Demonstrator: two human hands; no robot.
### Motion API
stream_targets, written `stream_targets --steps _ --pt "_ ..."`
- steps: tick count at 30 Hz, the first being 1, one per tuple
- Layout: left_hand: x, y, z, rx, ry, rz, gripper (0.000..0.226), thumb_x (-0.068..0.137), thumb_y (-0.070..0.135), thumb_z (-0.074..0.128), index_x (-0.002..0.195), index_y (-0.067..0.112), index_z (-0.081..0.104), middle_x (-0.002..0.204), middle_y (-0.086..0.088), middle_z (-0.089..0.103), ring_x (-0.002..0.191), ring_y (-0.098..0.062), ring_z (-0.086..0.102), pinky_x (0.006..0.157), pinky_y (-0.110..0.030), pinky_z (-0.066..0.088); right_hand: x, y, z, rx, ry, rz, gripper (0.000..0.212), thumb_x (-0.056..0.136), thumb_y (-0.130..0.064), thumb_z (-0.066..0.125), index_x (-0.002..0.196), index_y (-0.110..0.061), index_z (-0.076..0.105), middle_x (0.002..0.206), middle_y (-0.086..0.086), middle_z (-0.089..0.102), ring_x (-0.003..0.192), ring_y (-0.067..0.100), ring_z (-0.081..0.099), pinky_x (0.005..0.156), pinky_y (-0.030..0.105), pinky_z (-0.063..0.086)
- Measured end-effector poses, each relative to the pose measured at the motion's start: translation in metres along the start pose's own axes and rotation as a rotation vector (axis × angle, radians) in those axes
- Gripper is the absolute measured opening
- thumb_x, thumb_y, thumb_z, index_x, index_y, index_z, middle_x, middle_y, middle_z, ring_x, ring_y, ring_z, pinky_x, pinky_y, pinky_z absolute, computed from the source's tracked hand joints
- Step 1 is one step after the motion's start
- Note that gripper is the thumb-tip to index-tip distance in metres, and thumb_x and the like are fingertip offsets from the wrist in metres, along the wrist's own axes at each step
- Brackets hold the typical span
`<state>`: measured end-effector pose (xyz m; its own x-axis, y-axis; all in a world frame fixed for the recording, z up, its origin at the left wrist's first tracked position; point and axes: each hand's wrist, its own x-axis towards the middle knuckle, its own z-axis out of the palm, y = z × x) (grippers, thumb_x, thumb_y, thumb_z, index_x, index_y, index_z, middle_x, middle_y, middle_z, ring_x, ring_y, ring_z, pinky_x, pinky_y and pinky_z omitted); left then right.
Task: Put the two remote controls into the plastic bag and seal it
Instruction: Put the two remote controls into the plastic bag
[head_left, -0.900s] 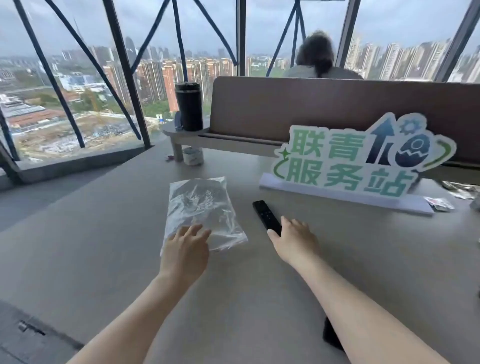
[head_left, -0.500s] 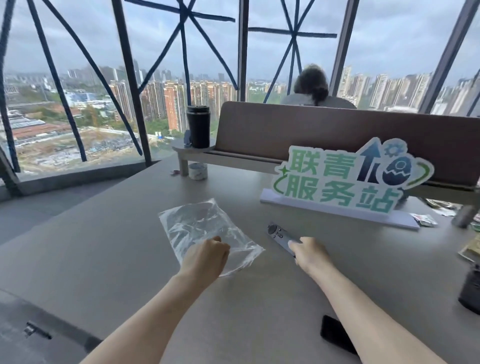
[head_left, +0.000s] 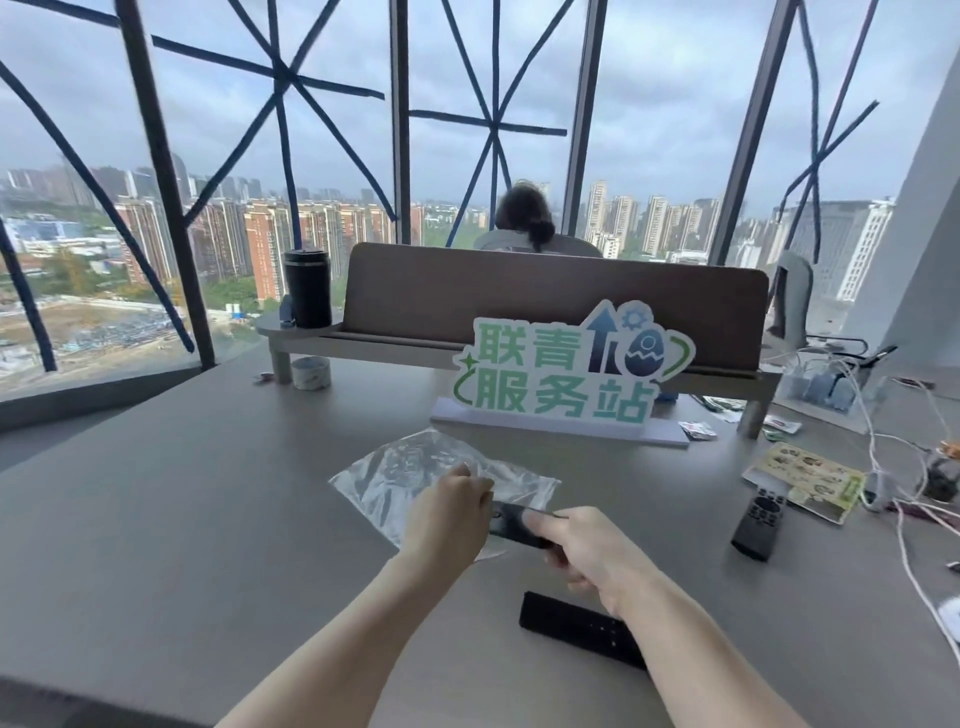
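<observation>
Left hand pinched the plastic bag mouth while right hand gripped a black remote control at it; widening the opening appeared advisable before insertion.

One cam only, head-worn, wide-angle, so no shared area w/ another view. Looks fwd and slightly down over the left hand and right hand, both close, low-centre; table spreads beyond them, windows well past.

Clear plastic bag flat (crinkled); black remote at its mouth.
</observation>
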<state>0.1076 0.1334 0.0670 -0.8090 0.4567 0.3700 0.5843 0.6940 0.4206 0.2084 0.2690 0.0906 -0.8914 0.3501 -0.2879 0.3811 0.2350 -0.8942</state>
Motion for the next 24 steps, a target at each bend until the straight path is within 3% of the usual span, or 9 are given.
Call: stream_targets --steps 2,6,8,11,14,17,20,24 --pt "-0.005 0.006 0.002 -0.021 0.007 -0.001 0.028 0.090 0.018 0.042 0.073 0.005 0.061 0.076 -0.006 0.049 0.067 -0.029 0.055 0.055 -0.034 0.040 0.003 0.008 0.009 0.095 -0.013 -0.013 0.024 0.093 -0.031 0.060 0.073 -0.018 0.065 0.057 -0.004 0.066 0.042 0.011 0.030 0.039 0.019 0.024" --pt "-0.012 0.005 0.003 -0.043 0.039 -0.035 0.027 0.091 0.020 0.044 0.078 0.010 0.066 0.081 -0.006 0.057 0.072 -0.026 0.059 0.060 -0.035 0.046 -0.003 0.026 -0.005 0.101 0.221 -0.063 0.025 0.092 -0.017 0.056 0.073 -0.014 0.073 0.065 0.000 0.074 0.046 0.013 0.043 0.043 0.020 0.033" --pt "-0.014 0.003 0.003 -0.044 0.042 -0.040 0.028 0.091 0.019 0.044 0.078 0.011 0.067 0.079 -0.005 0.057 0.071 -0.026 0.058 0.059 -0.033 0.044 -0.009 0.035 -0.022 -0.111 0.292 -0.100 0.023 0.090 -0.019 0.056 0.076 -0.016 0.075 0.069 -0.001 0.075 0.060 0.015 0.057 0.054 0.024 0.041" --pt "-0.018 0.003 0.005 -0.056 0.061 -0.028 0.026 0.091 0.019 0.046 0.074 0.012 0.065 0.069 -0.001 0.048 0.066 -0.026 0.055 0.056 -0.033 0.039 -0.017 0.053 -0.047 -0.544 0.254 -0.059 0.022 0.084 -0.037 0.060 0.091 -0.023 0.074 0.095 -0.004 0.075 0.090 0.017 0.067 0.076 0.027 0.051" --pt "-0.022 0.005 0.008 -0.070 0.077 -0.011 0.023 0.091 0.021 0.047 0.082 0.016 0.068 0.073 -0.001 0.056 0.071 -0.026 0.057 0.063 -0.036 0.048 -0.025 0.072 -0.061 -0.826 0.160 0.034 0.049 0.077 -0.059 0.058 0.113 -0.027 0.065 0.117 -0.005 0.066 0.107 0.019 0.063 0.089 0.034 0.051" --pt "-0.025 0.009 0.011 -0.086 0.083 -0.018 0.023 0.091 0.025 0.049 0.092 0.018 0.071 0.089 -0.004 0.069 0.081 -0.027 0.063 0.071 -0.038 0.052 -0.032 0.084 -0.062 -0.862 0.068 0.050 0.042 0.074 -0.061 0.062 0.099 -0.028 0.057 0.103 -0.005 0.060 0.100 0.019 0.062 0.082 0.034 0.050" --pt "-0.030 0.015 0.013 -0.094 0.071 -0.038 0.024 0.091 0.027 0.050 0.097 0.022 0.072 0.096 -0.002 0.072 0.088 -0.025 0.065 0.070 -0.032 0.049 -0.038 0.097 -0.062 -0.751 0.036 0.033 0.034 0.073 -0.056 0.064 0.082 -0.029 0.047 0.088 -0.007 0.059 0.083 0.018 0.060 0.072 0.034 0.046" --pt "-0.034 0.019 0.014 -0.180 0.047 -0.094 0.024 0.090 0.029 0.052 0.104 0.028 0.071 0.095 0.000 0.075 0.090 -0.023 0.065 0.066 -0.027 0.040 -0.055 0.095 -0.076 -0.341 -0.013 -0.024 0.025 0.090 -0.039 0.059 0.080 -0.018 0.050 0.060 -0.003 0.063 0.045 0.013 0.046 0.044 0.025 0.033"
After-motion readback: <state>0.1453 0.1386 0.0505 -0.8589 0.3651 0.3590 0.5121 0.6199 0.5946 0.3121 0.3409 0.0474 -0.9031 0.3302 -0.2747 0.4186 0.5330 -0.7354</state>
